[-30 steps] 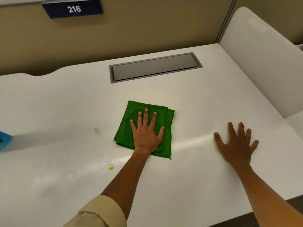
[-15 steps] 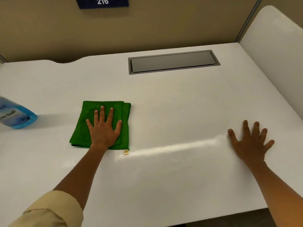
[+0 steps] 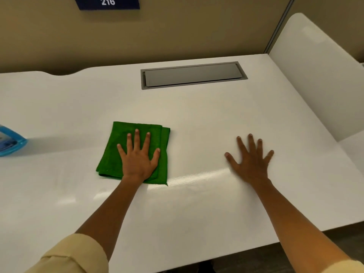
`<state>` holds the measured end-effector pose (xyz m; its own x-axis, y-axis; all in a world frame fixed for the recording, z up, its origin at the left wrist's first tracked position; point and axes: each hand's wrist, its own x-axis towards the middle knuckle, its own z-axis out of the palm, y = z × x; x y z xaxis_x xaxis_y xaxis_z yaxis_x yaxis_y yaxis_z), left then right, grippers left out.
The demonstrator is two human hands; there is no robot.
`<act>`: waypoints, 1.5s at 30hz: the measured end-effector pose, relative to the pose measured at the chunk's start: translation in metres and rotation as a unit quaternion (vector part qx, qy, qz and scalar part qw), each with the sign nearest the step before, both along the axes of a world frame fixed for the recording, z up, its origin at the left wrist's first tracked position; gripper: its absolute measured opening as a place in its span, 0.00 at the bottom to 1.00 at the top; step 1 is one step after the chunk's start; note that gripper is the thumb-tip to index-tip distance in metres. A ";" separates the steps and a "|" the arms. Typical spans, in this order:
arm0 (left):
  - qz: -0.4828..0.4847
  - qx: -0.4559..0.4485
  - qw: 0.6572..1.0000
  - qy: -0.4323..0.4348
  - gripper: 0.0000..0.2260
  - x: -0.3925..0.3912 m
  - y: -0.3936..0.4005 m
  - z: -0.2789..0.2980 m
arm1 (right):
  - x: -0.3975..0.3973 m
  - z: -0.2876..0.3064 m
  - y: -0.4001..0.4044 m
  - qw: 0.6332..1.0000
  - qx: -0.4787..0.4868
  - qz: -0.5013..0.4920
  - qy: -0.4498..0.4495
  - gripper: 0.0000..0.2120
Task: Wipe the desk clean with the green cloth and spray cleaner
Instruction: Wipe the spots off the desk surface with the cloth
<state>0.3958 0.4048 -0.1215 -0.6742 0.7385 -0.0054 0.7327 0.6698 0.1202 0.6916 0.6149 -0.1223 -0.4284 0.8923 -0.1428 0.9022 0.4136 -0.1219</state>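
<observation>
The light over my worktop (image 3: pixel 197 119) is even and fairly bright, with a warm cast. A pale streak of glare runs across the glossy surface just below my right hand (image 3: pixel 251 160) and past the cloth (image 3: pixel 118 152). The blue bottle (image 3: pixel 9 142) at the left edge throws a long soft shadow to the right. My wide lens bows the worktop's far edge, and the picture looks slightly soft all over.

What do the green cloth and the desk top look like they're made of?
Green cloth: looks like soft microfibre or terry, with a fuzzy matte nap, folded in layers. Desk: seemingly white laminate, smooth and semi-glossy, with a streak of light reflected across it.
</observation>
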 end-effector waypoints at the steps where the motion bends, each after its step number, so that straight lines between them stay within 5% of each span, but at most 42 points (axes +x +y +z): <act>1: -0.007 0.004 1.000 -0.001 0.34 0.007 0.004 0.000 | -0.004 0.000 -0.002 1.000 0.007 0.022 0.004 0.38; 14: -0.041 0.010 0.999 -0.018 0.33 0.034 0.015 0.003 | -0.002 0.000 -0.001 0.999 0.007 0.028 0.037 0.38; 24: 0.085 0.019 0.996 0.001 0.34 -0.059 -0.096 -0.004 | -0.005 0.004 -0.003 0.999 -0.006 0.019 0.034 0.36; 32: 0.120 0.000 0.993 -0.007 0.35 -0.027 -0.113 0.000 | -0.005 0.001 -0.004 0.999 0.000 0.015 0.035 0.34; 45: -0.092 -0.005 0.994 -0.051 0.34 0.145 -0.029 0.008 | -0.003 -0.002 -0.001 0.999 0.002 0.023 0.040 0.35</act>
